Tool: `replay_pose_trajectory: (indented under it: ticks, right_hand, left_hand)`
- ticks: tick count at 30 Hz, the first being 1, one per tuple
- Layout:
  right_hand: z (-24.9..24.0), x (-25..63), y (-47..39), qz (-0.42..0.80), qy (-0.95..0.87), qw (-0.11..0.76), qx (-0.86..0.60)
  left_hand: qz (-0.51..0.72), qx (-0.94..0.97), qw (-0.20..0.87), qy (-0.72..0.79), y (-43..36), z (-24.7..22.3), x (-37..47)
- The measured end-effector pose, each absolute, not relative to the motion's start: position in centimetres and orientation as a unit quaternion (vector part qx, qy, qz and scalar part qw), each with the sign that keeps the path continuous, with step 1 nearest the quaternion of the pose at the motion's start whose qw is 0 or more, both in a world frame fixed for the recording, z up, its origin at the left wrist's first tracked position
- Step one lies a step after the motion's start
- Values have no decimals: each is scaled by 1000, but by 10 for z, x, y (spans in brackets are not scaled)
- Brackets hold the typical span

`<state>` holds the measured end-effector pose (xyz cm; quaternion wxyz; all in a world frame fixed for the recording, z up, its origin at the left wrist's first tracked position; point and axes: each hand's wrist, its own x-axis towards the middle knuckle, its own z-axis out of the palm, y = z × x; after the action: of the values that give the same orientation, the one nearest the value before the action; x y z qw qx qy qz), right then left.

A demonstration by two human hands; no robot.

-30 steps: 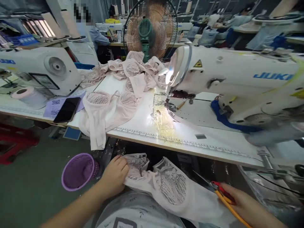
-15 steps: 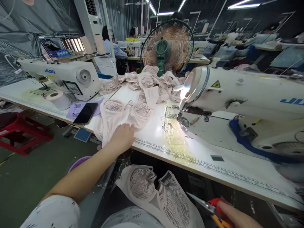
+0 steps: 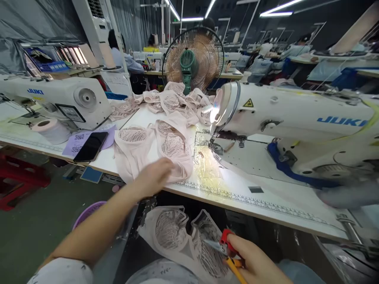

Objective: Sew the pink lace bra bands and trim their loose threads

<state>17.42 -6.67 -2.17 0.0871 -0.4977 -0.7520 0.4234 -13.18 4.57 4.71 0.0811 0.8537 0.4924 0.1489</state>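
Note:
My left hand (image 3: 155,175) is at the table's front edge, its fingers closed on a pale pink lace bra (image 3: 173,148) that lies on the white table; the hand is slightly blurred. Another pale bra piece (image 3: 132,148) lies just left of it. In my right hand (image 3: 247,256), at the bottom right, are scissors (image 3: 226,246) with red and orange handles, their blades pointing left. Beneath the blades, a lace bra (image 3: 170,232) rests on my lap.
A lit sewing machine (image 3: 290,110) stands on the right, another (image 3: 79,100) on the left. Near the left one are a thread cone (image 3: 50,130) and a phone (image 3: 91,147). Behind the bra pile (image 3: 170,98) stands a fan (image 3: 194,59). A red stool (image 3: 22,177) is at far left.
The bra under my left hand has shifted and spread apart from the piece beside it. My right hand has moved left with the scissors, over the lap bra. The view has turned right.

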Motion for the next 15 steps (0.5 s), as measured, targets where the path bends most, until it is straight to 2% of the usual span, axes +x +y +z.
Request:
replay_pose_trajectory:
  ticks: [5, 8, 15]
  right_hand:
    - [-32, 171, -70, 430, -753, 88, -491]
    - [-30, 158, -69, 456, -738, 89, -489]
    - [-11, 128, -68, 457, -756, 63, -465]
  left_hand:
    - [152, 725, -20, 672, 92, 73, -211]
    - [112, 682, -53, 720, 124, 77, -234]
    - [-59, 669, -15, 741, 192, 71, -240]
